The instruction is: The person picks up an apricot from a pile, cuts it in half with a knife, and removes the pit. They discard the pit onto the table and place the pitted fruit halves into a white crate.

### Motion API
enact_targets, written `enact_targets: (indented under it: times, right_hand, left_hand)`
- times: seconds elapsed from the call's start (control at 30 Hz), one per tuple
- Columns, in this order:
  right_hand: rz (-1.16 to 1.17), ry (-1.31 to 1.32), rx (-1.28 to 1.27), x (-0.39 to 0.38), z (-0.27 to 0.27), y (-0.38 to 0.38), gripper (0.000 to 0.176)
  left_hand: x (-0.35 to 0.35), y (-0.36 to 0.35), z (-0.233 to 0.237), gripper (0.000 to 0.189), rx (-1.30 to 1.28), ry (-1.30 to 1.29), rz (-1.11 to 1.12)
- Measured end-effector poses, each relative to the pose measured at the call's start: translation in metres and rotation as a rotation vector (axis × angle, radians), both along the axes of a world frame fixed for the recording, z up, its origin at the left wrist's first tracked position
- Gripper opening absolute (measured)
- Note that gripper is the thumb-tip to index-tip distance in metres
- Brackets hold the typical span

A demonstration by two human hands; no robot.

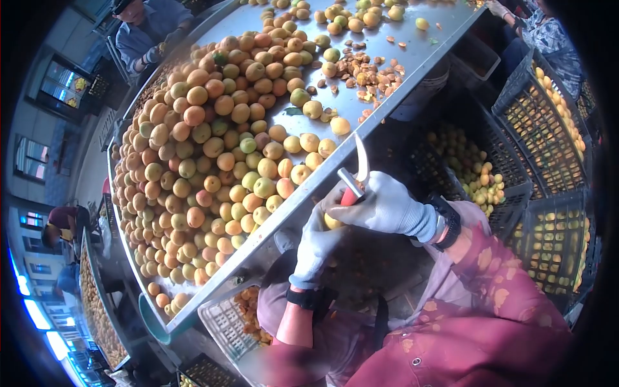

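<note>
Clock read from the hands, 12 at top of view.

- Nearest: both gloved hands together. Right hand (390, 206) curled closed about the red handle of a curved knife (350, 196); left hand (318, 242) bent round a yellow fruit (333, 222), mostly hidden, so exact finger placement cannot be told.
- Key relation: fruit just beside the handle, at its 7–8 o'clock; left hand looks the nearer. Knife's long axis roughly 6 to 12, blade up, tip near 12, away from the fruit. Whether handle touches fruit: cannot tell.
- Next out: table (309, 188), its edge slanting from 8 to 1; pale basket (213, 316) at 8.
- Beyond: fruit pile (219, 142) at 10–11; small brown-orange pieces (374, 77) at 12; black crate (548, 248) at 3–4.
- Far: co-worker (151, 29) at 10–11, across the table.
</note>
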State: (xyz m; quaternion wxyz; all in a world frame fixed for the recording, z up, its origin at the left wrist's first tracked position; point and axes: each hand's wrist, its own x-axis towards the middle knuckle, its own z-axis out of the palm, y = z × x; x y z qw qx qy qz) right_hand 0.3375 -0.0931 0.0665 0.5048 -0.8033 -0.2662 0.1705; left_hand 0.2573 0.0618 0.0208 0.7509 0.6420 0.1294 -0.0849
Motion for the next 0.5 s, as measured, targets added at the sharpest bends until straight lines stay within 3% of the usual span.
enact_targets:
  times: [0.2, 0.27, 0.5]
  right_hand:
    - [-0.097, 0.04, 0.246, 0.007, -0.031, -0.004, 0.022]
    - [-0.134, 0.337, 0.326, 0.009, -0.035, -0.005, 0.011]
    - [-0.033, 0.351, 0.546, 0.006, -0.037, -0.002, 0.02]
  left_hand:
    - [0.003, 0.001, 0.002, 0.055, 0.016, 0.088, 0.05]
    - [0.005, 0.0, 0.003, 0.058, 0.114, 0.057, 0.04]
    - [0.006, -0.001, 0.006, 0.057, 0.198, 0.098, 0.02]
